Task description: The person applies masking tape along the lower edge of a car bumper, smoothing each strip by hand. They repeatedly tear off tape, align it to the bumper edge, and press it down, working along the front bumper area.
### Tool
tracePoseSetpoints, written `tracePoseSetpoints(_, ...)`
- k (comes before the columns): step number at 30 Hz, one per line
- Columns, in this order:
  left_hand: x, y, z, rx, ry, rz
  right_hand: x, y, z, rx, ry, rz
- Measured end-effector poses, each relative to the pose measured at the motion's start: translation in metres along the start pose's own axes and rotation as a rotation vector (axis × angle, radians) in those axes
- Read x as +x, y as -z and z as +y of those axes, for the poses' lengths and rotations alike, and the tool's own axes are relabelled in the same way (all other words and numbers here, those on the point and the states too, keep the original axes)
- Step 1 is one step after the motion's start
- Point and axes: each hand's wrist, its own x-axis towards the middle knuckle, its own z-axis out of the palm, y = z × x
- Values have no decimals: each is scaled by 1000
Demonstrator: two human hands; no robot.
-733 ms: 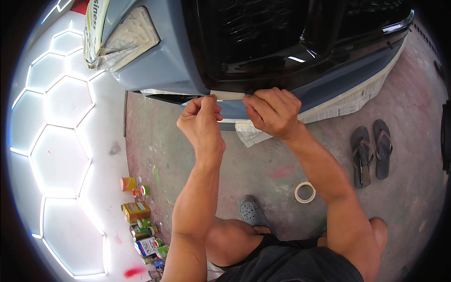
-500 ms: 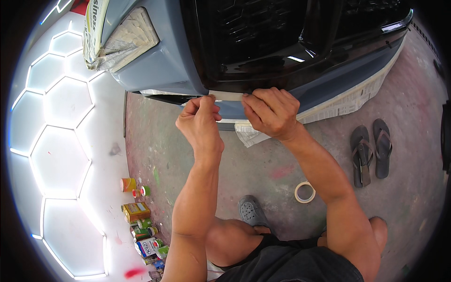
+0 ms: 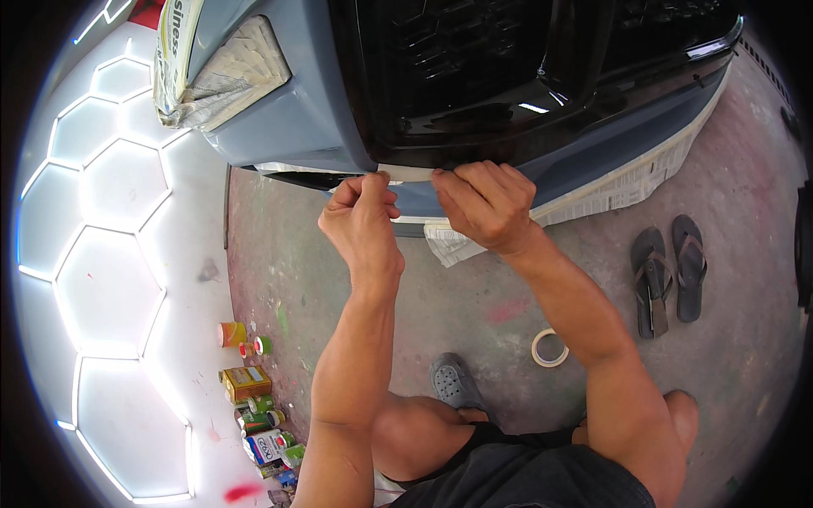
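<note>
A short strip of pale masking tape stretches between my two hands along the lower edge of the car's black grille. My left hand pinches its left end, fingers curled. At the right end, my right hand grips the tape between thumb and fingers, knuckles up against the bumper. The grey-blue bumper curves around the grille. Newspaper is taped along the bumper's lower edge, and a loose corner hangs below my right hand. More newspaper masks the triangular recess at the upper left.
A roll of masking tape lies on the stained floor by my right arm. Dark flip-flops stand at the right. Several paint cans line the white wall with glowing hexagon lights on the left. My grey clog is below.
My right hand has shifted very slightly left and down along the grille edge, still holding the tape. The left hand stays nearly in place.
</note>
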Motion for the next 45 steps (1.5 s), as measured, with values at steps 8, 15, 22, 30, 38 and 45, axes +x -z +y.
tracePoseSetpoints(8, 1, 0, 0, -10, -3, -12, 0, -1, -3, 6, -42, -2)
tracePoseSetpoints(15, 2, 2, 2, -17, 2, -1, 3, -3, -8, 1, -60, 9)
tracePoseSetpoints(22, 2, 2, 4, -22, 1, -11, 5, -4, -10, 18, -89, 26)
tracePoseSetpoints(30, 0, 2, 7, -5, 23, -16, 1, -9, -12, 18, -109, 66)
tracePoseSetpoints(38, 0, 2, 5, -5, 34, -20, 5, -2, -14, 21, -141, 19)
tracePoseSetpoints(45, -1, 3, 4, -5, 34, -22, 3, 0, -13, 25, -138, 14)
